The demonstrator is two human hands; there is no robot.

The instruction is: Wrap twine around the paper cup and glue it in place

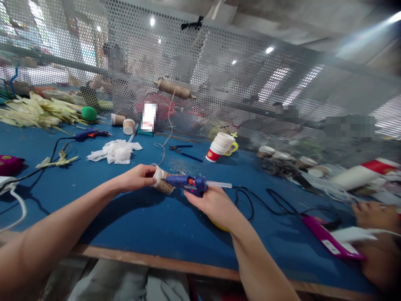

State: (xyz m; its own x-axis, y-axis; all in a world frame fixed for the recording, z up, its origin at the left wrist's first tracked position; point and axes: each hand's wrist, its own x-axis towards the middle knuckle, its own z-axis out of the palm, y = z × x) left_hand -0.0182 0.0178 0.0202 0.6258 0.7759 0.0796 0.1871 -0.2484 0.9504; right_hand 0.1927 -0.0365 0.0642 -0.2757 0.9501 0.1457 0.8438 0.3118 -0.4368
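Note:
My left hand (pixel 140 177) is closed around the white-covered end of a small paper cup (pixel 165 187), tilted above the table, its other part wrapped in brown twine. In my right hand (pixel 216 205) is a blue hot glue gun (pixel 184 181), with a clear glue stick jutting from its back. The gun's nozzle points left and reaches the cup's side; whether they touch I cannot tell. A strand of twine (pixel 162 152) runs from beside the cup up to a spool (pixel 174 89) on the mesh partition.
Pliers (pixel 186 153), stacked paper cups (pixel 219 146) and crumpled white fabric (pixel 115 151) lie beyond my hands. A second glue gun (pixel 90 134) and pale husks (pixel 37 109) are at left. At right are a magenta power strip (pixel 332 240), black cord and another person's hand (pixel 376 215).

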